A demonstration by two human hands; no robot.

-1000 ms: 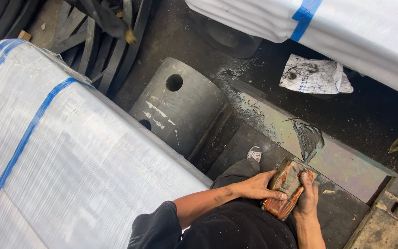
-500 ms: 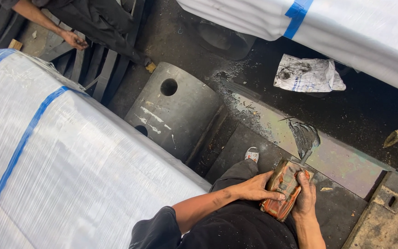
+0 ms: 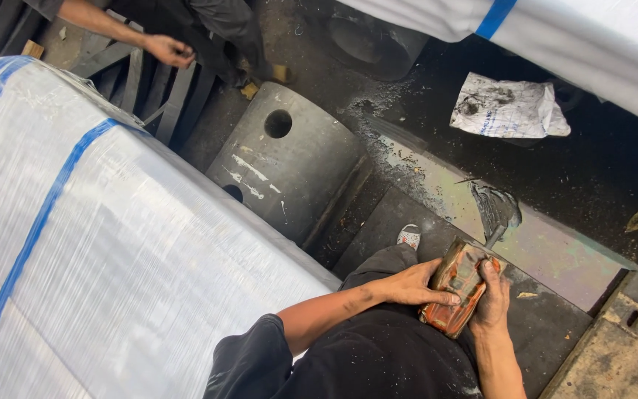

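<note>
Head view: both hands clasp one worn orange-red rectangular tin (image 3: 459,288) over the lap. The left hand (image 3: 411,284) presses its fingers flat along the tin's near side; the right hand (image 3: 492,299) wraps the far edge. Just beyond the grip lies one grey metal beam (image 3: 555,255); farther off, one crumpled white bag (image 3: 507,107). Two white wrapped bales (image 3: 97,258) flank them. Another person's hand (image 3: 167,50) is well apart.

Rusty orange metal tin (image 3: 458,287); glossy plastic-wrapped bale (image 3: 112,258); matt grey steel block (image 3: 282,170).
</note>
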